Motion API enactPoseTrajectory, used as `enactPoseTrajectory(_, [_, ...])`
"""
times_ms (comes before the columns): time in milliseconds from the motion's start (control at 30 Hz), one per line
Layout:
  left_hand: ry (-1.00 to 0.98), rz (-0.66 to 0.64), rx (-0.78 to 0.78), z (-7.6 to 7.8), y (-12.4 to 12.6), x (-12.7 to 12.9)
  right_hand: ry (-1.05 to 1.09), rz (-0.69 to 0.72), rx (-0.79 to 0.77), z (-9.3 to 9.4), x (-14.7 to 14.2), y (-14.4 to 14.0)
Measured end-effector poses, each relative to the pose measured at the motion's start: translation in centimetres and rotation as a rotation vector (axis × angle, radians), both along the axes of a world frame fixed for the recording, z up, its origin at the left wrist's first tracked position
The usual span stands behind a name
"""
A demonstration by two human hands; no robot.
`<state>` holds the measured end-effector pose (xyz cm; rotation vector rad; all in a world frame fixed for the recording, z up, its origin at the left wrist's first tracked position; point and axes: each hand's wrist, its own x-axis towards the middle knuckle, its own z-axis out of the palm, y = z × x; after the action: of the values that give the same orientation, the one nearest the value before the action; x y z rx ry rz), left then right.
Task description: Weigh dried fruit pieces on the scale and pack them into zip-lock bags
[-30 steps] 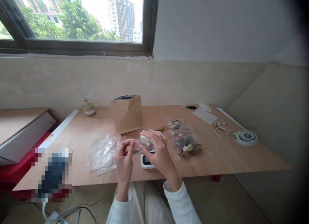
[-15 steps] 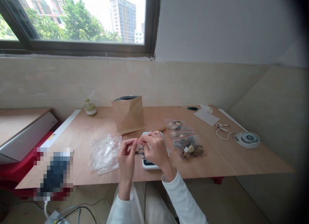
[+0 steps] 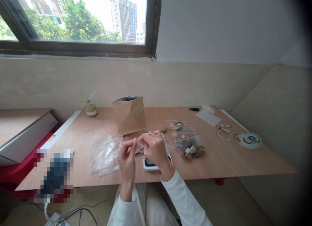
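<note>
My left hand [image 3: 127, 154] is closed, thumb and finger pinching the top edge of a clear zip bag [image 3: 139, 152]. My right hand [image 3: 154, 148] pinches the same edge just beside it, fingertips nearly touching the left ones. Dark pieces show inside the bag; most of it is hidden behind my right hand. Below the hands lies a white kitchen scale [image 3: 151, 167], partly covered by them. To the right, several filled zip bags [image 3: 187, 143] overlap, holding brown and pale pieces like dried mushrooms.
Clear plastic bags [image 3: 106, 156] lie left of my hands. An open brown paper pouch [image 3: 130, 117] stands behind. Farther off are a bottle [image 3: 91, 109], a screwdriver [image 3: 192, 108], a white card [image 3: 208, 118] and a round white device [image 3: 249, 140] with a cord. A brown piece [image 3: 163, 130] lies behind the scale.
Both hands have shifted slightly up and left with the zip bag still pinched between them. More of the bag's right end shows beyond my right hand.
</note>
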<state>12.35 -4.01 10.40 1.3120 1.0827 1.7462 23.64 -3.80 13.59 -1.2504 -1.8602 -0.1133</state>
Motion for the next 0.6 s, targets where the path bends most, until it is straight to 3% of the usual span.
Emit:
enactPoseTrajectory(233, [-0.011, 0.069, -0.055, 0.68, -0.36, -0.22, 0.012, 0.067, 0.065, 0.56, 0.10, -0.69])
enactPoseTrajectory(600, [0.006, 0.012, -0.021, 0.45, -0.66, 0.67, 0.050, -0.019, 0.017, 0.00, -0.61, -0.38])
